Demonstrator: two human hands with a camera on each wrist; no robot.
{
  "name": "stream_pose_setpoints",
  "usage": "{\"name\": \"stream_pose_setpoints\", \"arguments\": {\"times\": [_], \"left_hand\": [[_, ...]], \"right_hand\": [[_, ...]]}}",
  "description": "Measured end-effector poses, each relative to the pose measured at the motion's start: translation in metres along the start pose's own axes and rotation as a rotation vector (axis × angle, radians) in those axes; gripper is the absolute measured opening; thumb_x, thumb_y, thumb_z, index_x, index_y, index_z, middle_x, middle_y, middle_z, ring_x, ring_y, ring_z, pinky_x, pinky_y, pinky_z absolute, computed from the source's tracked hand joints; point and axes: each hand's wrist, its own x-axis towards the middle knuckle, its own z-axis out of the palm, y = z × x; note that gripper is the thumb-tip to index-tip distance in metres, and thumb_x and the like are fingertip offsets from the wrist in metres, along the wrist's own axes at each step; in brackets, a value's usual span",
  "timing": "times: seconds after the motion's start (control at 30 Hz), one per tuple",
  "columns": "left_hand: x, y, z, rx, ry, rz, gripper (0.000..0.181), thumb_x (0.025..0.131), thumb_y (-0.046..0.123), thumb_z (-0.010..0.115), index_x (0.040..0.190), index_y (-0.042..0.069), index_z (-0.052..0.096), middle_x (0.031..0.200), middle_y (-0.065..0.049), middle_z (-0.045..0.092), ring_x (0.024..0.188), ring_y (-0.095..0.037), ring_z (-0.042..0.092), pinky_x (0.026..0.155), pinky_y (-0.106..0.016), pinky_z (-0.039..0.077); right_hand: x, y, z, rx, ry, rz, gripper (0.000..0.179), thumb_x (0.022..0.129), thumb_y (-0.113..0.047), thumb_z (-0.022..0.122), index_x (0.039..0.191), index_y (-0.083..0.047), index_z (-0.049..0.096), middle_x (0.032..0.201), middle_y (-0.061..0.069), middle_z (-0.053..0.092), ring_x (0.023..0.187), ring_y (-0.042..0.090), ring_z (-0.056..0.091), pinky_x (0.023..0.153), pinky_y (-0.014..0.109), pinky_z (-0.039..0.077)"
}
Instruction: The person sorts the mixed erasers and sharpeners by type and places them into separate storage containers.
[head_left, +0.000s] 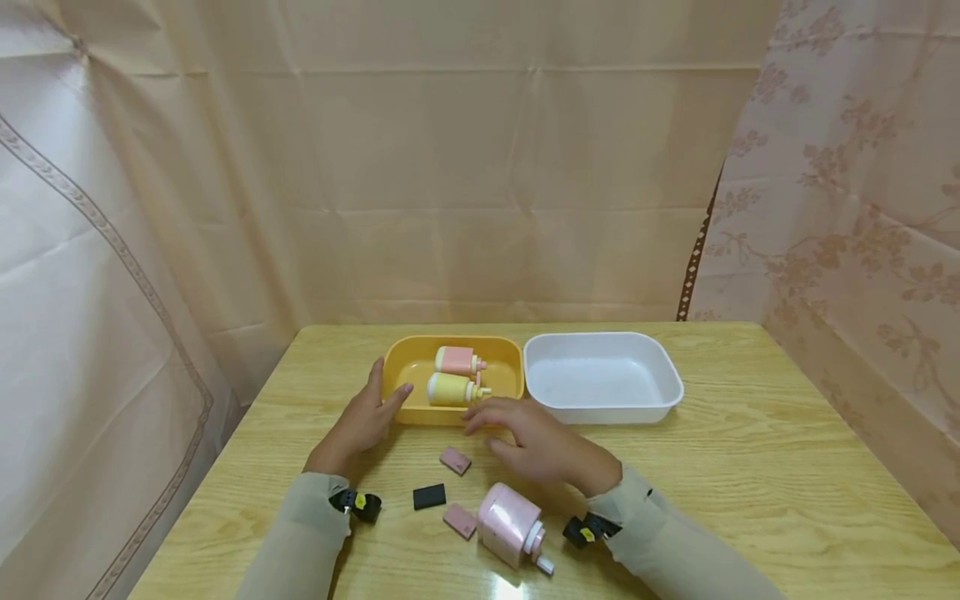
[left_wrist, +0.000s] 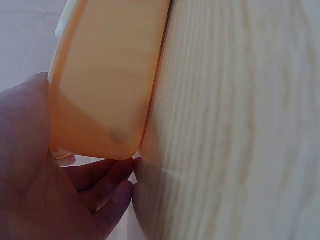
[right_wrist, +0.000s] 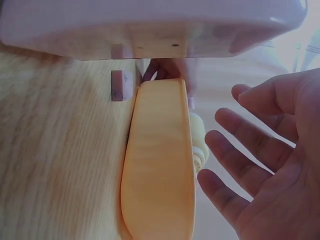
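My left hand (head_left: 363, 425) grips the left end of an orange plastic tray (head_left: 420, 415), thumb over the rim and fingers against the outer wall. In the left wrist view, those fingers (left_wrist: 114, 202) curl by the tray's lower corner. Inside the tray lie a small yellow pump bottle (head_left: 450, 390) and a small pink pump bottle (head_left: 455, 360), both on their sides with nozzles to the right. My right hand (head_left: 536, 437) is at the tray's front right corner, holding nothing. The right wrist view shows its fingers (right_wrist: 240, 155) spread and relaxed beside the tray's rim.
A white tray (head_left: 592, 379) stands right beside the orange one. Nearer me, a larger pink pump bottle (head_left: 510, 525) lies on its side between my forearms. Left of it are a black block (head_left: 429, 497), a pink block (head_left: 460, 521) and another pink block (head_left: 455, 460).
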Motion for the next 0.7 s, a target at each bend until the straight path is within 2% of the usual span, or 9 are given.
{"name": "stream_pose_setpoints", "arguments": {"times": [0.1, 0.17, 0.33, 0.47, 0.7], "left_hand": [[-0.001, 0.001, 0.001, 0.001, 0.006, -0.001, 0.101, 0.100, 0.074, 0.040, 0.166, 0.017, -0.011, 0.162, -0.024, 0.035, 0.087, -0.027, 0.066, 0.107, -0.054, 0.043], [-0.001, 0.001, 0.001, 0.003, 0.008, 0.000, 0.101, 0.101, 0.073, 0.040, 0.166, 0.016, -0.011, 0.166, -0.025, 0.029, 0.105, -0.035, 0.066, 0.113, -0.059, 0.040], [0.000, 0.000, 0.002, 0.008, 0.004, 0.006, 0.101, 0.101, 0.072, 0.039, 0.166, 0.013, -0.011, 0.171, -0.024, 0.016, 0.143, -0.046, 0.044, 0.122, -0.063, 0.025], [0.001, 0.001, 0.001, 0.005, 0.005, 0.004, 0.098, 0.103, 0.068, 0.041, 0.166, 0.014, -0.012, 0.172, -0.022, 0.014, 0.152, -0.046, 0.032, 0.124, -0.062, 0.021], [0.000, 0.000, 0.000, 0.007, 0.003, 0.010, 0.098, 0.104, 0.068, 0.040, 0.166, 0.014, -0.013, 0.172, -0.023, 0.013, 0.153, -0.046, 0.029, 0.124, -0.062, 0.020]], "right_hand": [[-0.004, -0.001, -0.001, 0.014, -0.037, 0.010, 0.028, 0.100, -0.010, 0.061, 0.122, -0.023, 0.071, 0.139, -0.007, 0.065, 0.133, 0.013, 0.058, 0.112, 0.042, 0.048], [-0.006, -0.002, -0.002, 0.026, -0.061, 0.016, 0.027, 0.102, -0.012, 0.060, 0.124, -0.022, 0.071, 0.140, -0.008, 0.065, 0.134, 0.013, 0.058, 0.112, 0.041, 0.047], [-0.012, -0.003, -0.003, 0.050, -0.101, -0.005, 0.026, 0.104, -0.014, 0.059, 0.127, -0.019, 0.070, 0.136, -0.007, 0.067, 0.132, 0.011, 0.059, 0.113, 0.038, 0.047], [-0.018, -0.004, -0.005, 0.066, -0.135, -0.016, 0.028, 0.104, -0.018, 0.060, 0.130, -0.024, 0.068, 0.133, -0.013, 0.067, 0.128, 0.006, 0.060, 0.111, 0.035, 0.049], [-0.030, -0.004, -0.005, 0.074, -0.171, -0.052, 0.029, 0.105, -0.034, 0.061, 0.133, -0.028, 0.066, 0.133, -0.012, 0.068, 0.126, 0.005, 0.061, 0.108, 0.035, 0.050]]}}
